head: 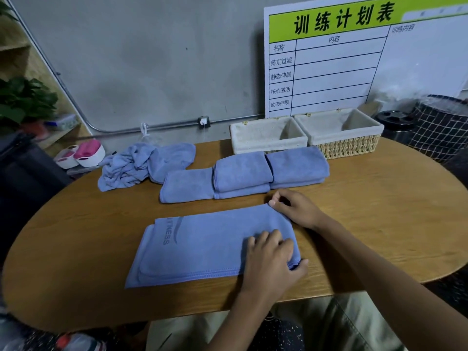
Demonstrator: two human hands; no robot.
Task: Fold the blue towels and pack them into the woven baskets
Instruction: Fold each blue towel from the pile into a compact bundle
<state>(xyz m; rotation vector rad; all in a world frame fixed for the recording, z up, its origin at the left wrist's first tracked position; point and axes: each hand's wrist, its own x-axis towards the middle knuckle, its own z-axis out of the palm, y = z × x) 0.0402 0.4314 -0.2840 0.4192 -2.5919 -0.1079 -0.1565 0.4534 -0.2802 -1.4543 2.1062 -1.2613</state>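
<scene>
A blue towel (202, 247), folded into a long strip with a printed logo, lies on the wooden table (367, 224) in front of me. My left hand (271, 262) pinches its near right corner. My right hand (295, 209) pinches its far right corner. Behind it lie folded blue towels: a flat one (187, 186), a stack (241, 173) and another stack (297, 167). A crumpled blue towel (136, 163) sits at the back left. Two lined woven baskets, the left basket (268, 145) and the right basket (349, 145), stand empty at the table's far edge.
A white planning board (329, 62) leans on the wall behind the baskets. A dark checked hamper (440, 127) and a black bin (395, 122) stand at the right. Pink-and-white containers (83, 154) and a plant (22, 100) are at the left.
</scene>
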